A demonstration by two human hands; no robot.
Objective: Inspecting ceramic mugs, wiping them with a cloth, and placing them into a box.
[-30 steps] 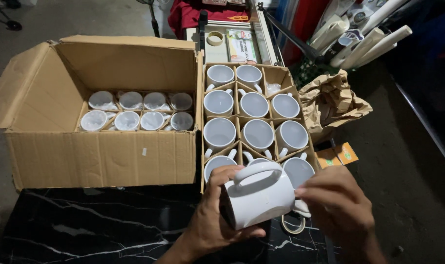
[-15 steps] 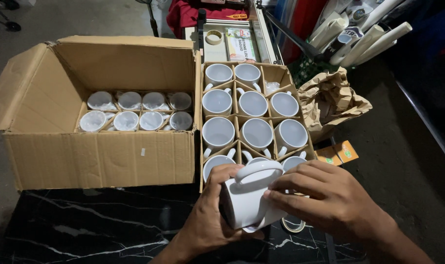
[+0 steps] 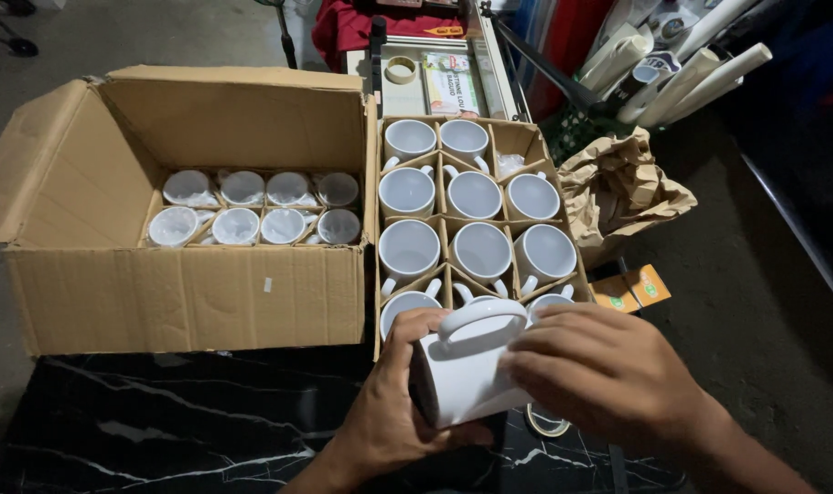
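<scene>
A white mug point(image 3: 467, 370) lies on its side between my hands, handle up, just in front of a cardboard box with dividers point(image 3: 517, 142) full of several white mugs. My left hand point(image 3: 389, 412) cups the mug's open end from the left and below. My right hand point(image 3: 608, 375) lies over the mug's base end from the right, fingers spread across it. Both hands hold it above a black marble-patterned surface point(image 3: 160, 430).
A large open cardboard box point(image 3: 188, 293) at left holds several plastic-wrapped mugs deep inside. Crumpled brown paper point(image 3: 622, 187) sits right of the divided box. A tape roll point(image 3: 546, 423) lies under my right hand. Rolled tubes point(image 3: 700, 73) stand at back right.
My right hand has moved in from the right and settled over the mug's base end. The mug has stayed almost in place, held by my left hand.
</scene>
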